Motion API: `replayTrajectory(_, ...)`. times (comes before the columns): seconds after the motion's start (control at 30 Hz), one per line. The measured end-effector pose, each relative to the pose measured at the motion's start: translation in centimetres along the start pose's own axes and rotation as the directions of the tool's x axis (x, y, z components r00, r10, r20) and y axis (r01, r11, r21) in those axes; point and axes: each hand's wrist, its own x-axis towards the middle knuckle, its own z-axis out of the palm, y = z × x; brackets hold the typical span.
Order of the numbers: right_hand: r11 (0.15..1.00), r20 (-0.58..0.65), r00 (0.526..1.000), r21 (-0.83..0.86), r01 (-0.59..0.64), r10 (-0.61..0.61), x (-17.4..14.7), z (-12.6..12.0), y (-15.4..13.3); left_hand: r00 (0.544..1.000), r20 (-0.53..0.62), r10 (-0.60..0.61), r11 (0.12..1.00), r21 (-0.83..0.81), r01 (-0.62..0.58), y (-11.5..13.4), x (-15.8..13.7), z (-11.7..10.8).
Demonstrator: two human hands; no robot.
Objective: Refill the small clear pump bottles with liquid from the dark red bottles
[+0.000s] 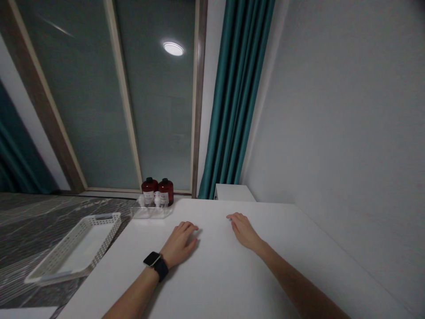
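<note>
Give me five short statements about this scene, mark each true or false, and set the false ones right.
1. A black square-faced wristwatch is worn above the left hand. True.
2. Two dark-red bottles with black caps stand toward the far left corner of the smooth white table. True.
3. The right hand is gripping one of those bottles. False: nothing can be seen in it, and the bottles stand away from it.
4. The white plastic basket with perforated sides lies on the table. False: it is off to the table's left.
5. A teal fabric curtain hangs beyond the table. True.
</note>
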Motion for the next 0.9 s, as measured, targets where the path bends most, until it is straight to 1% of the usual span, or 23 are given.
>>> replayTrajectory(0.07, 0.999, 0.005, 0.999, 0.01, -0.043, 0.043, 0.3, 0.1, 0.3, 1.0, 0.006, 0.001, 1.0, -0.001, -0.001, 0.0, 0.0, 0.0)
replayTrajectory(0.13, 0.998, 0.024, 0.998, 0.021, -0.06, 0.059, 0.4, 0.8, -0.5, 1.0, 0.014, 0.005, 1.0, -0.003, -0.005, 0.1, 0.0, 0.1)
replayTrajectory(0.3, 0.999, 0.087, 0.996, 0.044, -0.031, 0.027, 0.0, 2.3, -4.2, 0.998, 0.059, 0.003, 1.0, 0.013, -0.003, 0.6, 0.0, 0.4)
replayTrajectory(0.43, 0.998, 0.14, 0.99, 0.063, -0.003, -0.005, -0.2, 2.2, -5.9, 0.996, 0.094, 0.003, 0.999, 0.045, -0.007, 0.7, -0.1, 0.4)
replayTrajectory(0.63, 0.997, 0.161, 0.987, 0.077, -0.031, 0.018, -1.2, 2.0, -6.6, 0.995, 0.093, 0.035, 0.997, 0.069, -0.041, 0.8, -0.2, 0.2)
replayTrajectory(0.8, 0.989, 0.174, 0.985, 0.144, -0.033, 0.007, -2.2, 1.8, -6.7, 0.993, 0.093, 0.071, 0.997, 0.021, -0.074, 0.8, -0.3, 0.3)
replayTrajectory(0.9, 0.982, 0.184, 0.983, 0.184, -0.036, 0.001, -2.4, 1.8, -6.4, 0.993, 0.105, 0.062, 0.998, -0.004, -0.062, 0.7, -0.4, 0.6)
